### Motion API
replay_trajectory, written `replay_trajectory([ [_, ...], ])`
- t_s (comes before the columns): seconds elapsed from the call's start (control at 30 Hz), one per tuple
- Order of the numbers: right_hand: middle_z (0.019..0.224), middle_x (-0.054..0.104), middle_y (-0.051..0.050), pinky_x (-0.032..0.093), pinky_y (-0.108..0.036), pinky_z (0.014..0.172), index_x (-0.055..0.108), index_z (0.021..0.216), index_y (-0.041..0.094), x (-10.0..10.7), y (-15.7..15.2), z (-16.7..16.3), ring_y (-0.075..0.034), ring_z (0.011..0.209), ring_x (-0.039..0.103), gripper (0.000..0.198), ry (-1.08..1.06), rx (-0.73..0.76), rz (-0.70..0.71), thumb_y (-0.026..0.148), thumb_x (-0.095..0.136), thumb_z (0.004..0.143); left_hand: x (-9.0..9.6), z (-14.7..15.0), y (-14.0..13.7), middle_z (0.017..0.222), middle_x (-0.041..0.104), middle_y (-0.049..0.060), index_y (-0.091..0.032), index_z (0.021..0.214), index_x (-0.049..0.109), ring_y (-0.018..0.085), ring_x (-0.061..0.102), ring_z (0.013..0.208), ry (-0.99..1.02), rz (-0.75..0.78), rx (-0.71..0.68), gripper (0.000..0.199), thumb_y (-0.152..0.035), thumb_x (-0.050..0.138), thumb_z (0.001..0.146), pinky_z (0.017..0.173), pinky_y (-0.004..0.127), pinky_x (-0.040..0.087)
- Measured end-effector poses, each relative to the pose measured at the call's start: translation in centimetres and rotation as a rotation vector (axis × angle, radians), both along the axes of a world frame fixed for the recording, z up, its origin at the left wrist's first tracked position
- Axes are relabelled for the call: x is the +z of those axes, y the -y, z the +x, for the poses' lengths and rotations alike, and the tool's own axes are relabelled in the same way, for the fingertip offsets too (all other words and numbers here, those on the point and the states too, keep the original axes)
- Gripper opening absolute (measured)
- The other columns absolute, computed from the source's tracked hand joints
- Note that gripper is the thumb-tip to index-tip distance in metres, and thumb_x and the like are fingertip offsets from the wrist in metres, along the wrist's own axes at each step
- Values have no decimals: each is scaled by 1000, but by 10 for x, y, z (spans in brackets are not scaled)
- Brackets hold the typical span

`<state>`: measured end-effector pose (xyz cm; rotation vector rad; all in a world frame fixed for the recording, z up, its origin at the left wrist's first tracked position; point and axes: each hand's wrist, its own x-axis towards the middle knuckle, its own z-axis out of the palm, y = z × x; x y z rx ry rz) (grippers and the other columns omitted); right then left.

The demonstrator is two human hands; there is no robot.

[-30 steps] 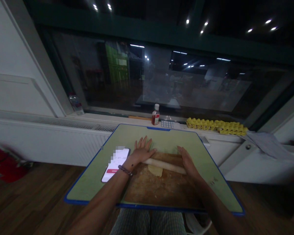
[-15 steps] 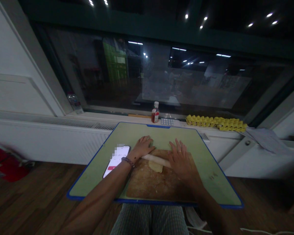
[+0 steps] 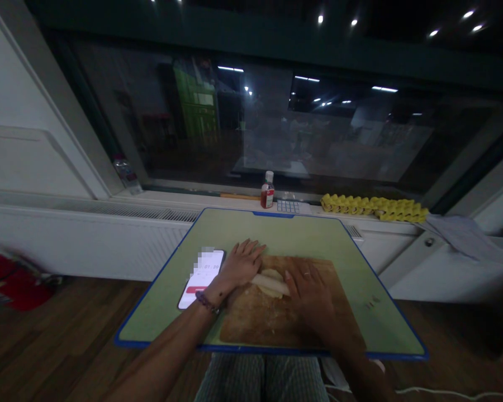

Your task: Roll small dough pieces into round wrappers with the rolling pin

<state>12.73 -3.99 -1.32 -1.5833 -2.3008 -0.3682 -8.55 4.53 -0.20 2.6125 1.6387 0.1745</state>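
A pale rolling pin (image 3: 270,283) lies across a piece of flattened dough (image 3: 272,273), which shows on both sides of it. Both rest on a wooden cutting board (image 3: 268,324). My left hand (image 3: 243,262) is laid flat over the pin's left end, fingers stretched out past the board's edge. Over the right end lies my right hand (image 3: 310,287), also flat with its fingers extended forward. Each palm hides an end of the pin. Beside my left forearm is a lit phone (image 3: 201,279) showing a timer.
The board sits on a green folding table (image 3: 155,318) with a blue rim. On the windowsill behind stand a small bottle with red liquid (image 3: 267,190), a yellow egg tray (image 3: 373,207) and a clear plastic bottle (image 3: 127,176). A cloth (image 3: 461,234) hangs at the right.
The rolling pin and both hands have come nearer to me, from the dough's far edge to across its middle. Dough now shows beyond the pin too.
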Motion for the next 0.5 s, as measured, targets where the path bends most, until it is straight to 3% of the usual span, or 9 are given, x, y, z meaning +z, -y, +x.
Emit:
replay_trajectory([
  [0.23, 141, 51, -5, 38, -44, 108, 50, 138, 23, -11, 9, -7, -25, 135, 39, 44, -126, -39, -10, 28, 35, 97, 6, -6, 24, 152, 38, 1, -30, 146, 36, 22, 27, 142, 15, -6, -21, 50, -33, 25, 98, 116, 46, 16],
  [0.37, 143, 48, -9, 29, -48, 114, 54, 135, 17, -5, -11, 10, -25, 136, 37, 47, -5, 146, -61, 12, 36, 91, 3, -1, 5, 154, 33, 2, -29, 146, 34, 25, 22, 144, 38, -12, 4, 50, -36, 27, 97, 115, 50, 15],
  [0.5, 146, 43, -12, 29, -49, 114, 49, 138, 13, -13, -49, 22, -27, 137, 36, 53, 66, 163, -103, 4, 36, 87, 3, 8, -19, 156, 27, 10, -21, 147, 33, 29, 19, 144, 69, 9, 126, 56, -40, 35, 94, 115, 50, 16],
])
